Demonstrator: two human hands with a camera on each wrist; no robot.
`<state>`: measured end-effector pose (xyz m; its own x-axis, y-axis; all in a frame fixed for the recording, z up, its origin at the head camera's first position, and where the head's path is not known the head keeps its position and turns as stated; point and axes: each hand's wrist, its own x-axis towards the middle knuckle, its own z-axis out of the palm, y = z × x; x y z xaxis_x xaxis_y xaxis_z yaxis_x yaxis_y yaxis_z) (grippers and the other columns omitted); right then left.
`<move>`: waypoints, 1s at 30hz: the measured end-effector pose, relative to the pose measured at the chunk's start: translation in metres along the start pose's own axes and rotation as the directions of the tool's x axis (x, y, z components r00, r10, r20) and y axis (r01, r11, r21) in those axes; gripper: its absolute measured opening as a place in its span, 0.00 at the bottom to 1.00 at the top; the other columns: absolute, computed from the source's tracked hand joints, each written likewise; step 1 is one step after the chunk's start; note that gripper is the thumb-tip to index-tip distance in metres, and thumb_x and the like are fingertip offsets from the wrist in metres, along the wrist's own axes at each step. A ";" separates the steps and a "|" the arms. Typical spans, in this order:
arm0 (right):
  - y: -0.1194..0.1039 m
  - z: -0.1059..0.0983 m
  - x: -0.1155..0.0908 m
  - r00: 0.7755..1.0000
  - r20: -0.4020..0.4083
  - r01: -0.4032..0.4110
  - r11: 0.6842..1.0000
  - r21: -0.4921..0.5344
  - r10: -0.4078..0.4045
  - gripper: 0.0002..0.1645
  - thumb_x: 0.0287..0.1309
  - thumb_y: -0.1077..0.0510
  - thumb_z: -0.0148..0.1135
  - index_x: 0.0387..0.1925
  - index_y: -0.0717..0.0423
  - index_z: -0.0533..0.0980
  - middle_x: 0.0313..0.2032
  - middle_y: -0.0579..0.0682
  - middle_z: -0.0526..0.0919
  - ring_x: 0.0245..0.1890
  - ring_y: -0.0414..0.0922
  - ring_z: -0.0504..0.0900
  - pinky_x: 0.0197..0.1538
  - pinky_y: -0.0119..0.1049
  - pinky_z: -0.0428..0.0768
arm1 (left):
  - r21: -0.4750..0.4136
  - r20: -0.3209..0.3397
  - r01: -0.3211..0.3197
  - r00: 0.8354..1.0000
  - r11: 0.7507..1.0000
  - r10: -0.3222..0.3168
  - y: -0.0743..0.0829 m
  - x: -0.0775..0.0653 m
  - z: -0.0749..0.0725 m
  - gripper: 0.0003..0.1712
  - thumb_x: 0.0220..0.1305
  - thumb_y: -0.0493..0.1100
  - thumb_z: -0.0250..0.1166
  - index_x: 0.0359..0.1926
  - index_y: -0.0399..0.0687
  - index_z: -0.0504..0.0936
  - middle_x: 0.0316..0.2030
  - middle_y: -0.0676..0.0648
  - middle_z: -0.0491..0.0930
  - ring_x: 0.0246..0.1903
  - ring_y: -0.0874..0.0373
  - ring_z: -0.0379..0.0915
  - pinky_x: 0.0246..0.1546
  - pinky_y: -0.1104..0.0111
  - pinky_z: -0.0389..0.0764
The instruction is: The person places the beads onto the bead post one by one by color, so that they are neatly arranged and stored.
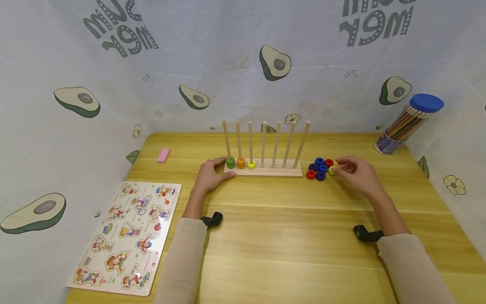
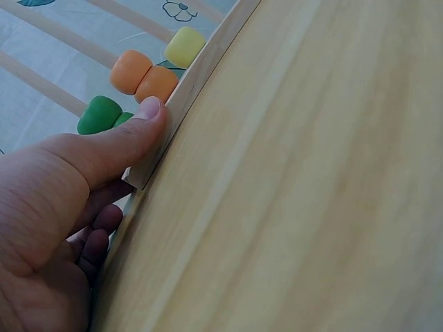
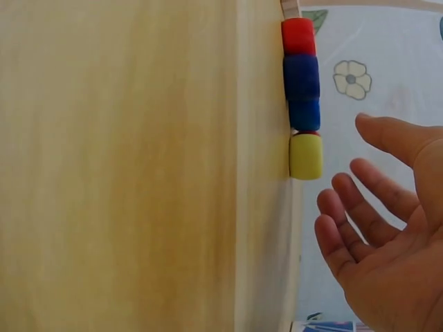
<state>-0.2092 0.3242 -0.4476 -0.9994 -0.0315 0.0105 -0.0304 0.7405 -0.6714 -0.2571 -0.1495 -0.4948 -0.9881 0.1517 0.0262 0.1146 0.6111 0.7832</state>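
A wooden peg rack [image 1: 281,172] with several upright pegs stands at mid-table. My left hand [image 1: 209,175] holds its left end, thumb along the front edge and fingers behind. On the three leftmost pegs sit green beads [image 1: 230,162], orange beads [image 1: 241,163] and a yellow bead [image 1: 251,164]; the left wrist view shows two orange ones stacked. To the right of the rack lies a cluster of loose red beads [image 1: 311,174] and blue beads [image 1: 322,168], with a loose yellow bead [image 3: 306,157] at its right side. Beside that bead my right hand [image 3: 387,214] hovers with fingers spread, apart from it.
A puzzle board [image 1: 129,236] with cartoon figures lies at the left. Behind it is a pink block [image 1: 163,155]. A blue-lidded tub of pencils [image 1: 406,122] stands at the back right. Patterned cloth [image 1: 235,63] hangs around the table.
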 end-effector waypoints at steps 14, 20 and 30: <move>0.011 0.004 0.006 0.999 0.029 -0.014 1.000 -0.021 0.014 0.37 0.70 0.42 0.65 0.66 0.66 0.73 0.54 0.68 0.82 0.53 0.61 0.80 0.45 0.30 0.75 | 0.007 -0.003 -0.008 1.000 1.000 0.008 0.000 0.000 -0.001 0.42 0.56 0.61 0.78 0.71 0.59 0.77 0.67 0.44 0.78 0.70 0.42 0.70 0.70 0.48 0.72; 0.014 0.007 0.007 0.999 0.043 -0.014 0.999 -0.038 0.015 0.35 0.69 0.44 0.65 0.63 0.67 0.75 0.52 0.66 0.82 0.50 0.58 0.80 0.40 0.20 0.73 | 0.016 -0.003 -0.022 1.000 1.000 0.022 -0.002 0.000 0.000 0.42 0.57 0.62 0.78 0.71 0.59 0.77 0.66 0.44 0.79 0.69 0.42 0.71 0.69 0.48 0.73; 0.013 0.008 0.008 0.999 0.034 -0.005 0.998 -0.064 0.008 0.29 0.70 0.46 0.65 0.59 0.66 0.77 0.48 0.64 0.83 0.45 0.54 0.81 0.39 0.23 0.74 | 0.005 -0.004 -0.018 1.000 1.000 0.018 0.000 -0.001 -0.001 0.42 0.56 0.62 0.78 0.71 0.59 0.77 0.67 0.43 0.78 0.69 0.42 0.70 0.69 0.47 0.73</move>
<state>-0.2172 0.3280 -0.4622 -0.9986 -0.0490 -0.0200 -0.0259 0.7819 -0.6229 -0.2567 -0.1505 -0.4945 -0.9862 0.1601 0.0428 0.1332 0.6117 0.7798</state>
